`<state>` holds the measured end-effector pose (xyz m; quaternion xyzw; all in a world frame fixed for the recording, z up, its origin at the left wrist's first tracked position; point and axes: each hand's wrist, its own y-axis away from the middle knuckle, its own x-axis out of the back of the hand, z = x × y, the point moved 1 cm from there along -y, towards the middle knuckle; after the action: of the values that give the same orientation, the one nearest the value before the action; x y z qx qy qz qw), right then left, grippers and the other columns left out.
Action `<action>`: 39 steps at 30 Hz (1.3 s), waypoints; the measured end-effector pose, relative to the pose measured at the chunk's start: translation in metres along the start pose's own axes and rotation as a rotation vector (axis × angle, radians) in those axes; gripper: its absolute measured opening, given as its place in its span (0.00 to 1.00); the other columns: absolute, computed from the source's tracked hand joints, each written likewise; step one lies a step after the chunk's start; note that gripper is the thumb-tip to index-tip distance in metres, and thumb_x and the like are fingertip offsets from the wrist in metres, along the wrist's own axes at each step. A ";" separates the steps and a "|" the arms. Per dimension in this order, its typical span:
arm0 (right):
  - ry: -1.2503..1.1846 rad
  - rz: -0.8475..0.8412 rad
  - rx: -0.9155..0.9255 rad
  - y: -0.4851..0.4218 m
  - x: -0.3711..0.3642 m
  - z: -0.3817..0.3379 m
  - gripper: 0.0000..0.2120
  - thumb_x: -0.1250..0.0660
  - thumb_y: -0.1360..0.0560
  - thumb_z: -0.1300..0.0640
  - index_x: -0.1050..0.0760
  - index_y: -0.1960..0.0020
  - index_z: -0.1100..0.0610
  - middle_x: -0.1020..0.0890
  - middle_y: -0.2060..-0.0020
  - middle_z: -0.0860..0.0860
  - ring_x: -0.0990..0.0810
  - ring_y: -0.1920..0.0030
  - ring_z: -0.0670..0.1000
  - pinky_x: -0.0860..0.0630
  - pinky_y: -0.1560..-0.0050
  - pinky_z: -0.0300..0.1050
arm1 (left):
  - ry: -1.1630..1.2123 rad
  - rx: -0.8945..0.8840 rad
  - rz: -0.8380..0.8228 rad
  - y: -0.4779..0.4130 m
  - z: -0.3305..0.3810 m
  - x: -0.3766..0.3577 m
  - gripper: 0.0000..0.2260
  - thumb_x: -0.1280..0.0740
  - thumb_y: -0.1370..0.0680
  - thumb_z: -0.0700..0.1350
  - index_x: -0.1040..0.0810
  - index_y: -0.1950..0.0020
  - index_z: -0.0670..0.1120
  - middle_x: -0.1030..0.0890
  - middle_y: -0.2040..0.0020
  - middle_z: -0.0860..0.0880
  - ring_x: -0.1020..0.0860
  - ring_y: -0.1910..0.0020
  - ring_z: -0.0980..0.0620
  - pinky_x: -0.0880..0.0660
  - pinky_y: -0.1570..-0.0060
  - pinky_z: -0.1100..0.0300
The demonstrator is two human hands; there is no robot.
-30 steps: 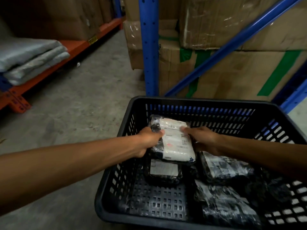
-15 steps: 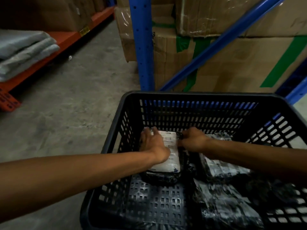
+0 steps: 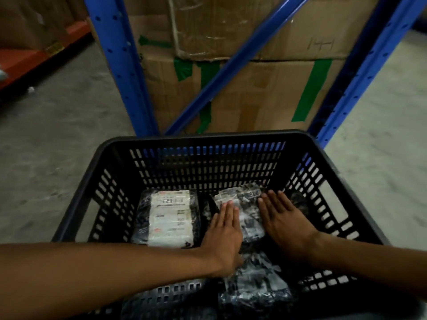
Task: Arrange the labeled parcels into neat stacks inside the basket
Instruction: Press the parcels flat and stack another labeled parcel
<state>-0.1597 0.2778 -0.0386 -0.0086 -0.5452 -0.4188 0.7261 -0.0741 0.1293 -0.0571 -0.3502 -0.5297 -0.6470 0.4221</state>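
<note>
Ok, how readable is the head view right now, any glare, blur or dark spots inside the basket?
Head view: dim; the basket interior is dark. The labeled parcel shows white but its print is too soft to read. Glare streaks the wrapped parcel under the left hand and right hand. Wide-angle distortion bends the edges.
</note>
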 end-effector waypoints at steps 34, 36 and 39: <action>-1.700 -0.075 -0.005 -0.067 0.121 -0.103 0.43 0.41 0.17 0.56 0.75 0.24 0.59 0.32 0.26 0.59 0.29 0.29 0.59 0.33 0.29 0.48 | 0.832 0.532 0.256 0.081 -0.149 0.089 0.32 0.37 0.20 0.38 0.45 0.19 0.48 0.29 0.26 0.48 0.27 0.30 0.47 0.31 0.30 0.59; -1.642 -0.086 0.015 -0.080 0.115 -0.102 0.45 0.42 0.17 0.53 0.80 0.26 0.59 0.32 0.25 0.59 0.29 0.28 0.60 0.33 0.28 0.51 | 0.702 0.566 0.211 0.074 -0.149 0.087 0.33 0.40 0.19 0.41 0.55 0.18 0.48 0.36 0.22 0.46 0.32 0.26 0.46 0.33 0.29 0.59; -1.612 -0.153 0.019 -0.082 0.111 -0.083 0.43 0.40 0.18 0.48 0.72 0.22 0.53 0.35 0.23 0.54 0.29 0.30 0.55 0.27 0.38 0.35 | 0.528 0.598 0.222 0.066 -0.142 0.093 0.32 0.38 0.21 0.43 0.47 0.19 0.47 0.39 0.21 0.42 0.35 0.25 0.43 0.34 0.27 0.56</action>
<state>-0.1390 0.1187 -0.0204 -0.2644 -0.9035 -0.3278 0.0795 -0.0517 -0.0314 0.0247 -0.0892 -0.5269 -0.4828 0.6938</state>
